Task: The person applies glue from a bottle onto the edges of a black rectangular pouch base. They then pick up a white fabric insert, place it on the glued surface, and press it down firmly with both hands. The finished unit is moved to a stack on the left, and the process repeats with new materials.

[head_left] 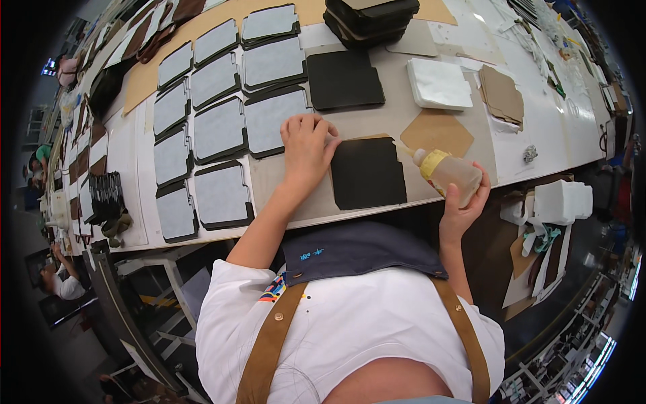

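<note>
My right hand (469, 203) is closed around a translucent squeeze bottle (459, 176) with a yellow label, tilted so its narrow nozzle is at the upper right corner of a black panel (369, 176). That panel lies flat near the table's front edge, a brown strip showing along its top. By its upper left corner, my left hand (308, 149) has its fingers curled and thumb drawn in; a small pale bit shows at the fingertips, too small to name. Another black panel (344, 81) lies just beyond. To the left are rows of black panels topped with pale grey sheets (221, 192).
A stack of dark pieces (370, 23) stands at the back. White sheets (439, 84), a tan board piece (437, 135) and brown pieces (501, 97) lie to the right. Below the table at right is a white bundle (564, 202). Other people are far left.
</note>
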`<state>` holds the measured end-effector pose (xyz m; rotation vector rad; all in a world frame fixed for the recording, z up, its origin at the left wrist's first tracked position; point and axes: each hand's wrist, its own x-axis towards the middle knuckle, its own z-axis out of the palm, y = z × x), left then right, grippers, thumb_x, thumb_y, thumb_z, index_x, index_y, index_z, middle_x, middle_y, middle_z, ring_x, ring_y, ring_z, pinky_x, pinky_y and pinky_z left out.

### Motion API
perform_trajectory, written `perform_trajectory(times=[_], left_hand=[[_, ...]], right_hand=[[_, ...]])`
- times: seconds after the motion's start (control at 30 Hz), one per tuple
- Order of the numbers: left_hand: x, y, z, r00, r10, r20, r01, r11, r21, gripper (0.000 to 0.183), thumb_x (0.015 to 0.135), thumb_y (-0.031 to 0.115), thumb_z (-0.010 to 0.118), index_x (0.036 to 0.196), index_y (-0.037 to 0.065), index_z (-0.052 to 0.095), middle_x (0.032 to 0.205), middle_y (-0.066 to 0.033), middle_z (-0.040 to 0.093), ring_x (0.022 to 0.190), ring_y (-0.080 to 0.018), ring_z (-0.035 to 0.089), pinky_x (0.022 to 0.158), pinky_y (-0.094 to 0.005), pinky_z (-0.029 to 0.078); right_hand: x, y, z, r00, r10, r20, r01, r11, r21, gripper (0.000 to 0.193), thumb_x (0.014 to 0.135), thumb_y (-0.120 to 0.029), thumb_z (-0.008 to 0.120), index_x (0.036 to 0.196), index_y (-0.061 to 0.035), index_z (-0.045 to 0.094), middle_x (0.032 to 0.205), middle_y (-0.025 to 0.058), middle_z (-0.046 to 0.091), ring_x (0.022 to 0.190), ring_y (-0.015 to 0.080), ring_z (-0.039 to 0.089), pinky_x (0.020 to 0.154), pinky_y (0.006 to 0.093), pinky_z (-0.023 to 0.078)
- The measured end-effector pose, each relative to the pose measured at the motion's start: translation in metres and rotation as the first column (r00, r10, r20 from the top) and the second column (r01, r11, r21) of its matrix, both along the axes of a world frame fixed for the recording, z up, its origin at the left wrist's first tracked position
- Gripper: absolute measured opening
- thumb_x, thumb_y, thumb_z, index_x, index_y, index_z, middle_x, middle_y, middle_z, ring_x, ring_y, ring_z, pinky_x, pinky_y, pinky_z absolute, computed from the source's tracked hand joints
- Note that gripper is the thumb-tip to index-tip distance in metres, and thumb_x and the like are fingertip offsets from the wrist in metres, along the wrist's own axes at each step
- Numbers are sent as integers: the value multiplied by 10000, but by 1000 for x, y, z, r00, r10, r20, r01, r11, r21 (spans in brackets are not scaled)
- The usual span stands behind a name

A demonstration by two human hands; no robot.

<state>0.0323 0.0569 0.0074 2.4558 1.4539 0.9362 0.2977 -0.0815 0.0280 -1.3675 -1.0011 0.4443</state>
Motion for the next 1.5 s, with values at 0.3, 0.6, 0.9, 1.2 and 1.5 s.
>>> perform_trajectory(times=[0.3, 0.6, 0.9, 1.2, 1.5], left_hand=[[-16, 2, 17, 977, 72, 203, -76, 997, 12, 120, 846, 148, 773, 893, 118, 667, 956, -3, 639, 1039, -244, 545, 1014, -430, 316], [-30, -2, 16, 970, 128, 208, -136, 990, 27, 116, 881, 189, 754, 908, 109, 675, 998, -6, 680, 1043, -226, 577, 1000, -391, 333], [-37, -6, 18, 962, 151, 226, -162, 986, 31, 112, 884, 176, 751, 917, 107, 670, 1002, -5, 673, 1035, -221, 576, 1009, -388, 334], [-46, -14, 20, 956, 180, 232, -189, 982, 18, 123, 890, 184, 750, 922, 106, 661, 989, -3, 664, 1025, -218, 567, 1013, -384, 331], [-58, -23, 20, 939, 224, 259, -233, 973, 2, 121, 889, 189, 750, 926, 120, 659, 987, 5, 657, 1060, -233, 550, 1033, -407, 310]], right_hand=[[-2, -1, -2, 999, 3, 45, -3, 1000, 14, 631, 893, -117, 745, 1412, -6, 405, 1330, 146, 537, 1250, 241, 534, 1102, 384, 412], [-4, -2, -3, 995, 16, 101, -18, 1000, 15, 621, 897, -104, 736, 1412, -6, 404, 1323, 150, 539, 1250, 250, 542, 1098, 392, 417], [-19, 2, 5, 986, 102, 128, -107, 994, 26, 616, 916, -159, 745, 1394, -3, 390, 1309, 172, 542, 1268, 311, 580, 1098, 418, 433], [-36, 11, -3, 963, 244, 116, -256, 960, 108, 624, 913, -131, 750, 1398, -7, 378, 1320, 200, 542, 1275, 336, 584, 1087, 427, 452], [-54, 21, -3, 927, 340, 157, -355, 931, 85, 636, 894, -105, 763, 1395, -12, 381, 1327, 206, 559, 1268, 337, 593, 1077, 430, 465]])
